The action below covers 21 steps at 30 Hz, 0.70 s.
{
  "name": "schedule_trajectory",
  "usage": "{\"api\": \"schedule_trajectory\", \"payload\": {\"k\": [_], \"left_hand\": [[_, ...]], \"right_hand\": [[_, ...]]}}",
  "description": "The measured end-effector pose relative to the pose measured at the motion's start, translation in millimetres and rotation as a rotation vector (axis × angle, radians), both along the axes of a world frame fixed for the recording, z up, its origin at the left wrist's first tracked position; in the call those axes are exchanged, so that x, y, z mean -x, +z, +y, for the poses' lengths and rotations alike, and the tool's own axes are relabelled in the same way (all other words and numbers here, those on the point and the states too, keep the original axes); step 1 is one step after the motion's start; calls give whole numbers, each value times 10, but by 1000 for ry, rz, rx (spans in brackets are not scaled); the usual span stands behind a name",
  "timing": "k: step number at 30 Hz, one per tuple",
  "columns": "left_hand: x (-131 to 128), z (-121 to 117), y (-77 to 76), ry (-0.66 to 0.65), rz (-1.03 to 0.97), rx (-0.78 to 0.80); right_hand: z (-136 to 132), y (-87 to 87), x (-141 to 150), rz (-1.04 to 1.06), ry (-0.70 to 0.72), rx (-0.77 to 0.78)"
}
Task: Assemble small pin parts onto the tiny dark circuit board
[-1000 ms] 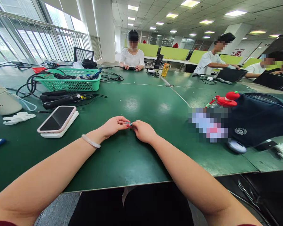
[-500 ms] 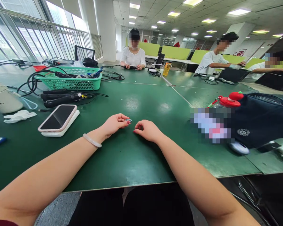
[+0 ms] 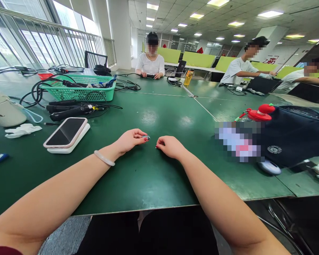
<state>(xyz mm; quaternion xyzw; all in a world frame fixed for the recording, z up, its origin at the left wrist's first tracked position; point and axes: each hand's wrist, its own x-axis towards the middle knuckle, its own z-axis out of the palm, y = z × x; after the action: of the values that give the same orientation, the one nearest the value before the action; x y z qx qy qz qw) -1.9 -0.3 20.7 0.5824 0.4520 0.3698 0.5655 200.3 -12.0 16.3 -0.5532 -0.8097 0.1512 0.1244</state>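
Observation:
My left hand (image 3: 131, 139), with a pale bangle (image 3: 104, 158) on its wrist, pinches a small blue-and-silver object (image 3: 146, 137) between thumb and fingers just above the green tabletop (image 3: 138, 184). The object is too small for its kind to show. A short gap to the right, my right hand (image 3: 170, 146) has its thumb and index finger pressed together. A tiny whitish speck shows at those fingertips; I cannot make out what it is. Both forearms reach in over the table's front edge.
Left of my hands lie a phone (image 3: 67, 132) on a white box (image 3: 77, 143), black cables (image 3: 69, 110) and a green basket (image 3: 82, 92). To the right are a computer mouse (image 3: 269, 167), a dark bag (image 3: 297, 136) and a red-lidded bottle (image 3: 259, 114). Several people sit farther off.
My right hand has moved slightly right, widening the gap to my left hand, and its fingertips have closed together. The left hand keeps its pinch on the small object.

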Motion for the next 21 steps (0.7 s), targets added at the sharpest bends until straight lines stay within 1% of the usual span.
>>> {"api": "schedule_trajectory", "payload": {"k": [6,8,9,12,14,17,21], "left_hand": [[23,22,-42,-26,23,-23],[26,18,-39,-40,37,-23],[25,14,-34,-41,45,-24],[17,1,-15,-32,56,-31],[14,0,-8,-26,62,-35],[15,6,-15,-36,75,-46],[5,1,-28,-60,103,-69]], "right_hand": [[23,3,-34,-29,-50,-23],[5,23,-44,-44,-64,4],[-8,35,-44,-34,-50,35],[-50,68,-35,43,48,127],[-65,79,-30,80,91,104],[-57,74,-36,67,106,1],[-34,44,-41,2,129,-17]]}}
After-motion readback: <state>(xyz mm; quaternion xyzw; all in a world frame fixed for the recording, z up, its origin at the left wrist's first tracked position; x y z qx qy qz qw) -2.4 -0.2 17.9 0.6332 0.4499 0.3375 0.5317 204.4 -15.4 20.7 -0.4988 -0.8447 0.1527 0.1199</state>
